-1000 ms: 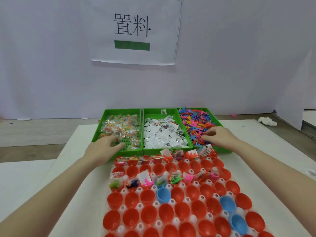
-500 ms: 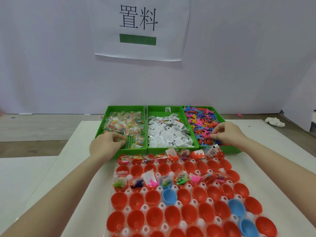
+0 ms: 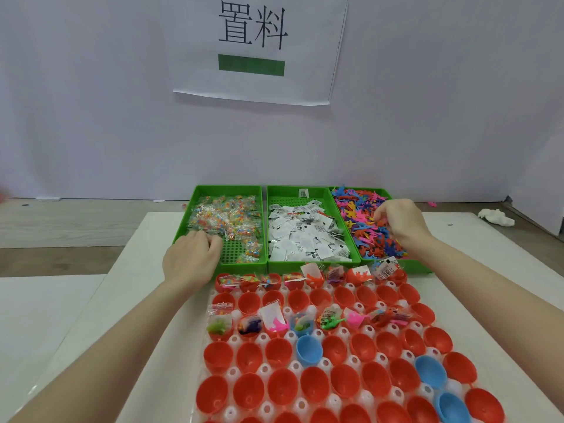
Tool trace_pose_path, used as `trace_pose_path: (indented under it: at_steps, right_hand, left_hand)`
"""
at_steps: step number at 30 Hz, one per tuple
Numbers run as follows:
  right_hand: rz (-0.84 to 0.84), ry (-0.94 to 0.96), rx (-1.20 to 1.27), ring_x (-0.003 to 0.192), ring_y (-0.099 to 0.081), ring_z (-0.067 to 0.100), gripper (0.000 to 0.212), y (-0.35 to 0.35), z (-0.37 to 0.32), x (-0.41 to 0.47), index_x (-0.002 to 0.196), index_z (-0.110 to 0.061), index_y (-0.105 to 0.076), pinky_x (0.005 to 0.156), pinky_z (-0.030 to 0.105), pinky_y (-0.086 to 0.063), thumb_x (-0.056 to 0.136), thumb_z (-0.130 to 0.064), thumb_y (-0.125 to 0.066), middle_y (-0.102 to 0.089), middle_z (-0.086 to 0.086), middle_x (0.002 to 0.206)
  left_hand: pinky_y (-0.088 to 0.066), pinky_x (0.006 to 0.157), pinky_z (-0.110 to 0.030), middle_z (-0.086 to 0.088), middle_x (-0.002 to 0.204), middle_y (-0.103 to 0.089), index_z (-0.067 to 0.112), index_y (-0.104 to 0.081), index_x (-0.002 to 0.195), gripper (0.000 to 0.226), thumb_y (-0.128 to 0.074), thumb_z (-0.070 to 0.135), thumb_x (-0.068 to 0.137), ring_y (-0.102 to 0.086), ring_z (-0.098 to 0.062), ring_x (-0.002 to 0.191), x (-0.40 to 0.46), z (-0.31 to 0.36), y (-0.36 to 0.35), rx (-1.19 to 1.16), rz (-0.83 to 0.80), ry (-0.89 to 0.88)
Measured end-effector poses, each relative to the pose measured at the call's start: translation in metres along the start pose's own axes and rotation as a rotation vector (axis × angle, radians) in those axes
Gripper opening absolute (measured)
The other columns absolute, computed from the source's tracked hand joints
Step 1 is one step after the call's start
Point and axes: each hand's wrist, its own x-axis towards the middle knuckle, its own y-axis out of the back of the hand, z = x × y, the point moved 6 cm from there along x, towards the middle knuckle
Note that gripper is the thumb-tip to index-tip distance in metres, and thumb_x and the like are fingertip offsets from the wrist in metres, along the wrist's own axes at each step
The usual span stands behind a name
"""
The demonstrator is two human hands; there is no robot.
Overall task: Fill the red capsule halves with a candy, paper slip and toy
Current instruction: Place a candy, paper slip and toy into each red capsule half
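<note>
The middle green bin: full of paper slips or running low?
Partly full. White paper slips cover most of the middle green bin, but bare green mesh floor shows at its far end.

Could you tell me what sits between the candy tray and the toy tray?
The green tray of paper slips sits between the candy tray and the toy tray, in the head view.

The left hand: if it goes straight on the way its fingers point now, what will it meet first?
Most likely the candy packets in the left green bin. The left hand is at the bin's near edge, fingers pointing into the pile; height above it is unclear.
</note>
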Motion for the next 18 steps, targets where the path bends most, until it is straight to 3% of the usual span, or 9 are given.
trace_pose_path:
  at_steps: [3, 5, 7, 9, 11, 13, 15, 18]
  right_hand:
    - [-0.076, 0.052, -0.129, 0.059, -0.04, 0.02, 0.03, -0.019, -0.021, -0.006, 0.059, -0.008, -0.043, 0.056, 0.03, -0.035, 0.089, -0.005, -0.04, -0.044, 0.002, 0.059]
    - [-0.149, 0.065, -0.148, 0.048, -0.038, 0.016, 0.037, -0.034, -0.028, -0.01, 0.058, -0.009, -0.051, 0.054, 0.025, -0.036, 0.091, -0.024, -0.046, -0.042, -0.004, 0.045]
    - [-0.246, 0.128, -0.351, 0.044, -0.036, 0.016, 0.043, -0.05, -0.035, -0.015, 0.066, 0.001, -0.065, 0.057, 0.027, -0.038, 0.088, -0.034, -0.053, -0.038, -0.005, 0.035]
    - [-0.332, 0.196, -0.535, 0.05, -0.038, 0.017, 0.044, -0.062, -0.039, -0.02, 0.086, 0.005, -0.07, 0.052, 0.025, -0.034, 0.082, -0.039, -0.062, -0.053, 0.009, 0.052]
    - [-0.403, 0.193, -0.629, 0.053, -0.041, 0.016, 0.047, -0.069, -0.036, -0.021, 0.091, 0.002, -0.071, 0.05, 0.024, -0.033, 0.075, -0.042, -0.07, -0.066, 0.014, 0.072]
    - [-0.435, 0.192, -0.703, 0.054, -0.043, 0.017, 0.039, -0.073, -0.035, -0.023, 0.073, 0.0, -0.069, 0.051, 0.025, -0.034, 0.072, -0.039, -0.074, -0.066, 0.01, 0.07]
    - [-0.406, 0.185, -0.73, 0.047, -0.034, 0.016, 0.041, -0.073, -0.032, -0.025, 0.05, -0.01, -0.047, 0.046, 0.023, -0.029, 0.075, -0.028, -0.074, -0.044, 0.001, 0.051]
    - [-0.374, 0.147, -0.639, 0.044, -0.026, 0.016, 0.047, -0.069, -0.029, -0.026, 0.045, -0.015, -0.034, 0.046, 0.023, -0.025, 0.076, -0.016, -0.069, -0.027, -0.002, 0.047]
  left_hand:
    - [-0.026, 0.055, -0.032, -0.001, 0.073, -0.047, 0.013, -0.045, 0.064, 0.037, -0.03, 0.023, 0.097, -0.046, -0.023, 0.072, 0.0, 0.002, -0.002, 0.057, -0.024, -0.053]
    - [-0.03, 0.06, -0.032, 0.001, 0.08, -0.049, 0.012, -0.055, 0.077, 0.034, -0.03, 0.023, 0.098, -0.05, -0.023, 0.079, 0.0, 0.003, -0.003, 0.076, -0.02, -0.075]
    - [-0.028, 0.058, -0.031, 0.0, 0.084, -0.054, 0.013, -0.061, 0.084, 0.036, -0.032, 0.027, 0.098, -0.049, -0.021, 0.079, 0.001, 0.001, -0.002, 0.048, -0.002, -0.054]
    - [-0.027, 0.056, -0.031, 0.0, 0.089, -0.059, 0.015, -0.065, 0.088, 0.037, -0.033, 0.031, 0.098, -0.048, -0.018, 0.078, 0.001, -0.001, -0.003, 0.037, 0.013, -0.041]
    - [-0.029, 0.057, -0.029, 0.0, 0.097, -0.062, 0.018, -0.067, 0.093, 0.037, -0.034, 0.034, 0.098, -0.052, -0.019, 0.084, 0.0, -0.001, -0.005, 0.042, 0.008, -0.045]
    - [-0.03, 0.059, -0.028, 0.001, 0.103, -0.063, 0.021, -0.069, 0.096, 0.037, -0.036, 0.037, 0.098, -0.054, -0.019, 0.09, 0.0, -0.002, -0.005, 0.033, 0.0, -0.04]
    - [-0.03, 0.059, -0.028, 0.001, 0.106, -0.063, 0.023, -0.07, 0.096, 0.036, -0.038, 0.039, 0.097, -0.053, -0.018, 0.089, 0.0, -0.003, -0.005, 0.012, -0.01, -0.032]
    - [-0.029, 0.058, -0.028, 0.002, 0.107, -0.062, 0.026, -0.071, 0.095, 0.036, -0.038, 0.041, 0.097, -0.048, -0.015, 0.084, -0.001, -0.003, -0.005, -0.01, -0.02, -0.027]
